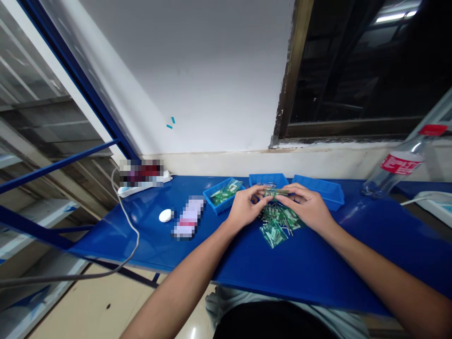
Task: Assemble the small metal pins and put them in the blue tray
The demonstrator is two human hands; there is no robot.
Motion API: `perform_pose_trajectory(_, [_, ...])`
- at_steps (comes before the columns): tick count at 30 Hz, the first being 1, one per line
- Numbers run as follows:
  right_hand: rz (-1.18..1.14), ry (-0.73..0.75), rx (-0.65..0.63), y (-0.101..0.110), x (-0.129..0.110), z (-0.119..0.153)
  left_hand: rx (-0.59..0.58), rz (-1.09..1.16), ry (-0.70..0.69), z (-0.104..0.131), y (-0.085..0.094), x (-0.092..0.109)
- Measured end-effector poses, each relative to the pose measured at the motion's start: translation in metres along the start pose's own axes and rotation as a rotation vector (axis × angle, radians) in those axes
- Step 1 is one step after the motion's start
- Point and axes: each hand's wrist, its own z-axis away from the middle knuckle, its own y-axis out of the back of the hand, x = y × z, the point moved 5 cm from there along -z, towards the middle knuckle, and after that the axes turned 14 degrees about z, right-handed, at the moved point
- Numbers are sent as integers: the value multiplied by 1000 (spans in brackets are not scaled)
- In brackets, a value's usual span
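In the head view, my left hand [246, 205] and my right hand [308, 207] meet over the table. Both are closed, pinching the two ends of a small greenish see-through packet [274, 192] between thumbs and fingers. What lies inside it is too small to make out. Just below, a loose pile of green packets [274, 231] and thin silvery metal pieces rests on the tabletop. More green packets [226, 190] lie in a blue bin to the left. Behind my hands, another blue bin [268, 178] holds thin metal pieces.
A third blue bin [334, 197] stands right of my hands, partly covered. Left on the blue table [148, 249] are a phone [189, 217], a white oval case [165, 215] and a power strip [143, 184] with a hanging cable. A red-capped plastic bottle [397, 165] stands right.
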Motion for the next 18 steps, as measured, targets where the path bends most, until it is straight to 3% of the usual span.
perform_pose_trajectory(5, [-129,-97,-74,-7,6,3,-20,58,25,1,-2,3])
perform_pose_trajectory(11, [-120,-137,-88,-9,7,6,-60,48,56,2,-5,6])
perform_pose_trajectory(14, [-121,-143,-73,-9,7,6,-61,34,50,2,-5,6])
perform_pose_trajectory(18, [-113,-181,13,-6,16,4,25,12,1,1,0,8])
